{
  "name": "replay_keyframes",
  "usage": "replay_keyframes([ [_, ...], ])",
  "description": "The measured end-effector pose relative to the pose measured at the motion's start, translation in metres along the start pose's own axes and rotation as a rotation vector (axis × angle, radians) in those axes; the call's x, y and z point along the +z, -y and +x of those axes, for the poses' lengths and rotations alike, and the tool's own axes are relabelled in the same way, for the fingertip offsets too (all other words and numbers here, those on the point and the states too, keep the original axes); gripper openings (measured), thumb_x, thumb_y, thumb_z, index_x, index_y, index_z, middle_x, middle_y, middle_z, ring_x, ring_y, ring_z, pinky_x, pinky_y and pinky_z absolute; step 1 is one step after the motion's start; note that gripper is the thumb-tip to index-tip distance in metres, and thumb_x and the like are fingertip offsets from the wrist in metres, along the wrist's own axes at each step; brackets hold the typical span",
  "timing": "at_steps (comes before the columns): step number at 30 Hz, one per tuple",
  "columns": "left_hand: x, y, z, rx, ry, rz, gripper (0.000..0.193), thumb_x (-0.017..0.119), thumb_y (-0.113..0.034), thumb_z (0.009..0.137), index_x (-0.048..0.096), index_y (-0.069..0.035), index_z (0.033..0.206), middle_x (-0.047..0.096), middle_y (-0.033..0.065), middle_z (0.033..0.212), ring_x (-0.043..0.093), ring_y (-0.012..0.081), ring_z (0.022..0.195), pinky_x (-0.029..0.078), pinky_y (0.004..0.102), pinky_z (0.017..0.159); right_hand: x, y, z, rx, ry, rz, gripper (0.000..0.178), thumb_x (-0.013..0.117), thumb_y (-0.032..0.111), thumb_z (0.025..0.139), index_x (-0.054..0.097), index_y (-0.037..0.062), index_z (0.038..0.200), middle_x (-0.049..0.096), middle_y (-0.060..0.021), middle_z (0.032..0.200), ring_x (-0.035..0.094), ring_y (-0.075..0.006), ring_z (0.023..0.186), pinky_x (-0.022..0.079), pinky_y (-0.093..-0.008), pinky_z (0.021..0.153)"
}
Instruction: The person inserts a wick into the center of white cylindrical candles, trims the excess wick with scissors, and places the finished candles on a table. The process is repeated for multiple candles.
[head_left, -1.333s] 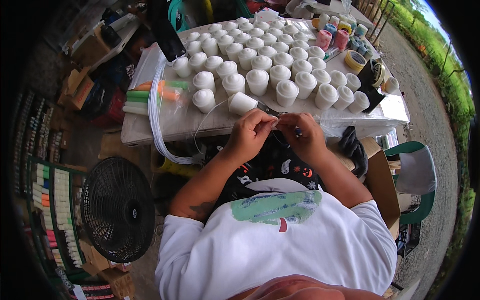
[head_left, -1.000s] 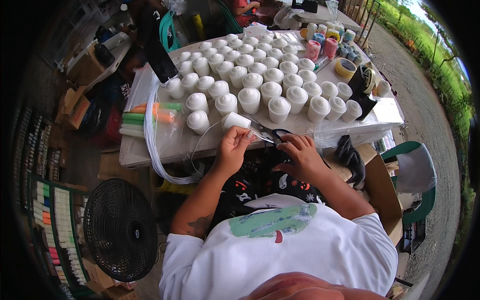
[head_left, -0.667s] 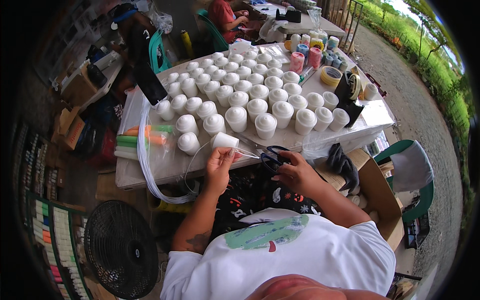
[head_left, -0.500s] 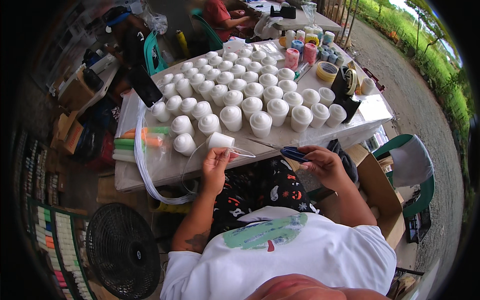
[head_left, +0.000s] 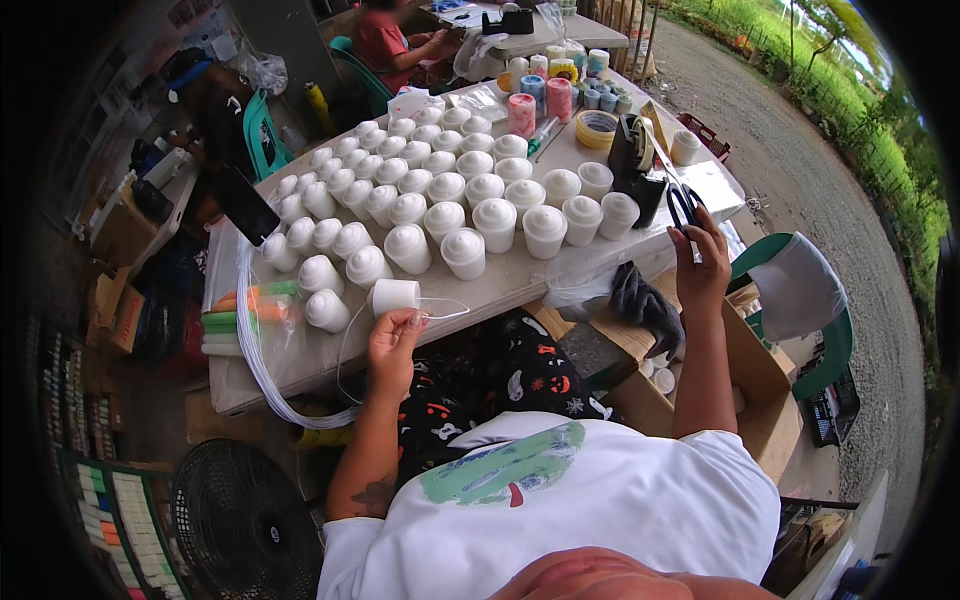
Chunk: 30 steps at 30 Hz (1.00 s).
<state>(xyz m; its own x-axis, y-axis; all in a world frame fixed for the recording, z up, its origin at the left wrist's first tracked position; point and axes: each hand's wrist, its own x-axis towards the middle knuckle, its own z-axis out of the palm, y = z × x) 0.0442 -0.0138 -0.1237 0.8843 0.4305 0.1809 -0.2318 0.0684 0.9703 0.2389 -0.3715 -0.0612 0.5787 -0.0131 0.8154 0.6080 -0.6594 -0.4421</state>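
Note:
My left hand is closed at the table's front edge, on a white cup-shaped piece lying on its side. A thin white cord loops out to the right from the fingertips. Far to the right, my right hand is raised with its fingers closed on the dark blue handles of scissors. Their blades point up and away, beside a black tape dispenser. Several rows of white cup-shaped pieces with domed tops stand upright on the table in front of me.
A bundle of white cord hangs over the table's left edge, beside bagged coloured sticks and a phone. Yellow tape rolls and coloured candles stand at the back. A cardboard box is at right, a fan lower left. Two people sit beyond.
My right hand has carried the scissors to the right and away, from near the cord to beside the tape dispenser. The left hand keeps its hold; the whole view has shifted.

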Motion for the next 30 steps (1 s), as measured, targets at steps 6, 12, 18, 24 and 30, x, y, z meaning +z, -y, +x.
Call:
replay_keyframes([
  [6,0.000,0.003,0.001,-0.006,0.007,-0.016,0.010,0.057,-0.010,0.094,0.059,-0.002,0.100,0.064,0.0061,0.098,0.059,0.0112,0.092,0.045,0.0258,0.089,0.013,-0.074,-0.033,0.271,-0.109,0.275,0.015,0.071,0.011,0.083,0.065,-0.0012,0.089,0.062,-0.0195,0.116,0.063,-0.0293,0.097,0.048,-0.0373,0.086],
  [12,0.000,0.002,0.001,-0.019,0.008,-0.044,0.008,0.058,-0.008,0.093,0.059,-0.003,0.099,0.063,0.0052,0.100,0.057,0.0098,0.094,0.043,0.0247,0.089,0.047,-0.100,-0.016,0.007,0.008,-0.068,0.016,0.070,0.016,0.084,0.065,0.0008,0.087,0.061,-0.0235,0.115,0.060,-0.0376,0.101,0.048,-0.0390,0.086],
  [18,0.001,0.000,-0.001,0.007,0.035,0.010,0.009,0.057,-0.010,0.094,0.060,-0.004,0.101,0.062,0.0053,0.105,0.056,0.0102,0.096,0.043,0.0253,0.088,0.064,-0.127,-0.002,-0.045,0.202,-0.087,0.015,0.067,0.014,0.086,0.066,0.0004,0.092,0.060,-0.0185,0.121,0.058,-0.0339,0.110,0.047,-0.0372,0.092],
  [24,0.003,-0.002,-0.002,-0.017,0.025,-0.024,0.012,0.055,-0.013,0.095,0.060,-0.004,0.102,0.062,0.0059,0.105,0.057,0.0115,0.097,0.045,0.0265,0.087,0.059,-0.120,0.013,0.058,0.485,-0.430,0.025,0.052,0.025,0.095,0.061,0.0137,0.115,0.051,-0.0072,0.136,0.040,-0.0241,0.133,0.022,-0.0622,0.106],
  [30,0.018,-0.014,-0.010,-0.059,0.022,-0.110,0.016,0.055,-0.019,0.096,0.061,-0.005,0.103,0.064,0.0019,0.096,0.056,0.0078,0.087,0.044,0.0245,0.081,0.035,0.008,0.010,0.027,0.014,0.273,0.017,0.061,-0.001,0.088,0.066,0.0026,0.104,0.065,-0.0100,0.104,0.062,-0.0199,0.095,0.048,-0.0303,0.085],
])
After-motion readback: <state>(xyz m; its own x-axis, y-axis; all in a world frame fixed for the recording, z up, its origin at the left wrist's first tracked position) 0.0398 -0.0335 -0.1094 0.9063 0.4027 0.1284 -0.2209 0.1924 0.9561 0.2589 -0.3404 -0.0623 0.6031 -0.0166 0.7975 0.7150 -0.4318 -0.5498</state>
